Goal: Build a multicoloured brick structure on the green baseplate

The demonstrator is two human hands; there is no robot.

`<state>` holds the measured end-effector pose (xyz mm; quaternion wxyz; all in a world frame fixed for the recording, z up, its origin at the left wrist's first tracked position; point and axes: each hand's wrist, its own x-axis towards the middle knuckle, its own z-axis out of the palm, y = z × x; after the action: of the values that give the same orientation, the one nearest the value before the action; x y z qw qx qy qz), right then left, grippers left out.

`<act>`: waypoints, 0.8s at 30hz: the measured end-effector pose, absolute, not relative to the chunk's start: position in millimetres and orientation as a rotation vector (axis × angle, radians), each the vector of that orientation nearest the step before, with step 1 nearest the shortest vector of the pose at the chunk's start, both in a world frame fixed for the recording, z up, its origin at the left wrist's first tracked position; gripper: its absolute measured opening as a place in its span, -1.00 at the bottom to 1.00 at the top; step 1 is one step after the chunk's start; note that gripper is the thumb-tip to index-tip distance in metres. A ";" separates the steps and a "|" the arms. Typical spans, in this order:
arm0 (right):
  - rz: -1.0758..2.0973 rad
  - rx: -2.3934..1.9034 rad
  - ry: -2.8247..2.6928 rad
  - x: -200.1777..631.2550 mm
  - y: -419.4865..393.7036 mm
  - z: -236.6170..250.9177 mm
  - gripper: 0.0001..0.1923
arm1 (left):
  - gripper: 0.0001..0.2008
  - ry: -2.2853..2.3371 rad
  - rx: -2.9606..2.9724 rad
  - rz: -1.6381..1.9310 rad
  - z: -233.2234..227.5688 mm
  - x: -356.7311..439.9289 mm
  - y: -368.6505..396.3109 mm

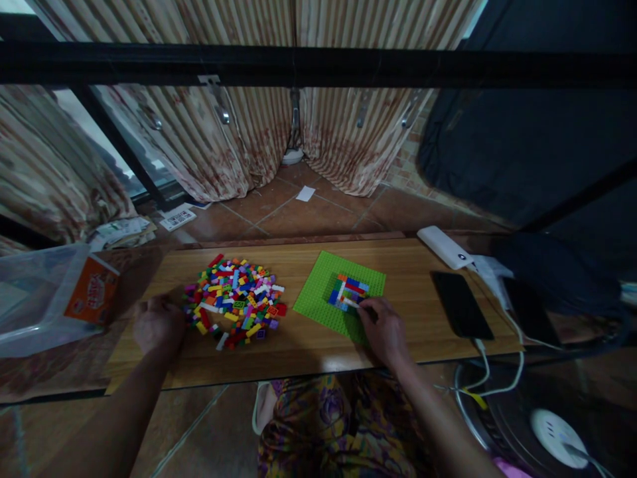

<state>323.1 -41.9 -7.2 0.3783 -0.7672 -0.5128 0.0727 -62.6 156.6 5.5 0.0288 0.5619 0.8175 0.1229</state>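
Patterned lap up close, both hands out on the tabletop (308,345).
Right hand (383,328) has its grip pinched on a white brick (350,303) over the green baseplate (318,295); left hand (156,324) rests curled, gripping nothing visible, just beside the loose brick pile (233,302), handy for grabbing.

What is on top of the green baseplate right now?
On the green baseplate sits a small cluster of bricks in red, blue, white and green. The right hand covers its near right corner, hiding what lies there.

On the surface (308,345), a brick pile (233,302) is set left of a baseplate (318,299); a phone (461,305) lies right, a bin (40,299) far left.
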 end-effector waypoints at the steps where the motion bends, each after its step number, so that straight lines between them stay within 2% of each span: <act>1: 0.181 -1.955 -1.321 323.0 -40.1 -6.6 -0.79 | -0.59 2.521 1.728 0.382 5.6 -62.7 156.7; 24: 0.270 -1.907 -1.344 317.2 -51.7 -5.8 -0.73 | -0.60 2.502 1.717 0.415 1.3 -64.7 157.6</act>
<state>317.2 -51.7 -5.8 0.3862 -0.7489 -0.5280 0.1059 -64.7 157.6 1.3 0.0395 0.5601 0.8164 0.1353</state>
